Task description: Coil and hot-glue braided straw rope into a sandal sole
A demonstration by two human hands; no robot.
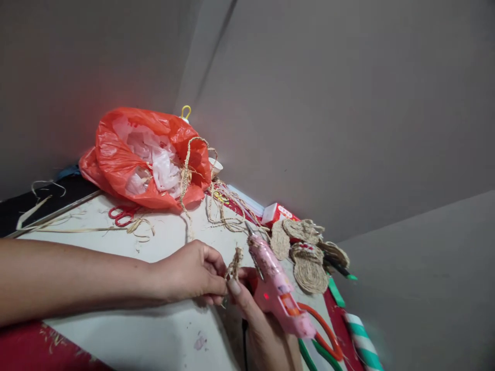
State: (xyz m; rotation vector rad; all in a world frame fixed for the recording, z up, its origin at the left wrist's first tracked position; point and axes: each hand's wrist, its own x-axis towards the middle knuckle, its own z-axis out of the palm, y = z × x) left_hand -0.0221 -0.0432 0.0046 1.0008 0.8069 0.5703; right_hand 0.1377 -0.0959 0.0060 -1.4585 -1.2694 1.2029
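Note:
A short looped piece of braided straw cord [234,264] stands up between my two hands. My left hand [189,275] reaches in from the left, its thumb and fingers closed in a pinch at the lower end of this braid. Against the same braid rests the thumb of my right hand [263,324]. That hand is also closed around a pink hot glue gun [276,288], whose nozzle points up and away to the left. A small red light glows on the gun's side. The right fingers are mostly hidden behind it.
An orange plastic bag [116,178] sits at the back, a long straw braid [186,175] draped over it. Red scissors [122,215] and straw scraps lie left. Coiled straw pieces [310,270] and a red-and-white box [276,214] lie right, before a grey wall.

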